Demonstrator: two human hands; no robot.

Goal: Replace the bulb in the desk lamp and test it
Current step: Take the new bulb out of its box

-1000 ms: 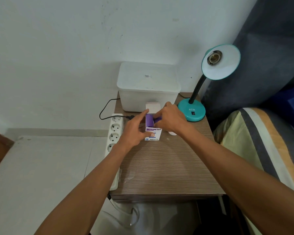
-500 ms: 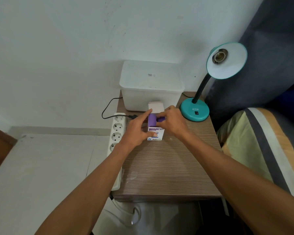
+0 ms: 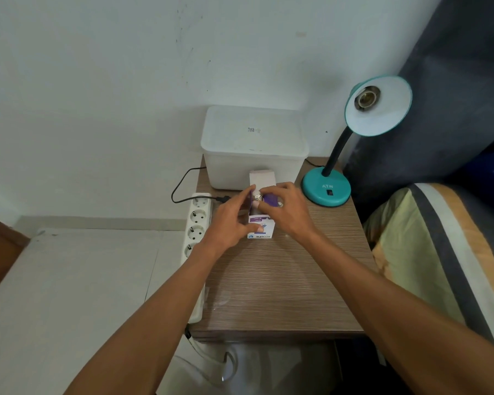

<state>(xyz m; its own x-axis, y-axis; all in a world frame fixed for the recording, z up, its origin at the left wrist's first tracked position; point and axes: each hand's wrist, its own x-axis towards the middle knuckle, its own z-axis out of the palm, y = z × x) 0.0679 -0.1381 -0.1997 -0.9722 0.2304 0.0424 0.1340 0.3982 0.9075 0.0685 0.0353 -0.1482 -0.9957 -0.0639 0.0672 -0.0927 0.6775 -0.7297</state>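
Observation:
A white and purple bulb box (image 3: 262, 228) stands upright on the wooden bedside table (image 3: 283, 286), its white top flap (image 3: 262, 178) open. My left hand (image 3: 231, 222) grips the box's left side. My right hand (image 3: 287, 212) reaches over the box top, thumb and index pinching the bulb's metal screw base (image 3: 257, 195), which pokes out of the opening. The rest of the bulb is hidden inside the box. The teal desk lamp (image 3: 325, 192) stands at the table's back right, with its shade (image 3: 382, 115) tilted toward me and its socket (image 3: 367, 98) empty.
A white lidded plastic container (image 3: 254, 143) sits against the wall behind the box. A white power strip (image 3: 197, 223) lies along the table's left edge with a black plug (image 3: 223, 198) in it. A bed with a striped blanket (image 3: 439, 252) borders the right side.
The box's purple flaps have been parted and the bulb's metal base now shows at the top. Both hands stayed at the box, and the view shifted slightly.

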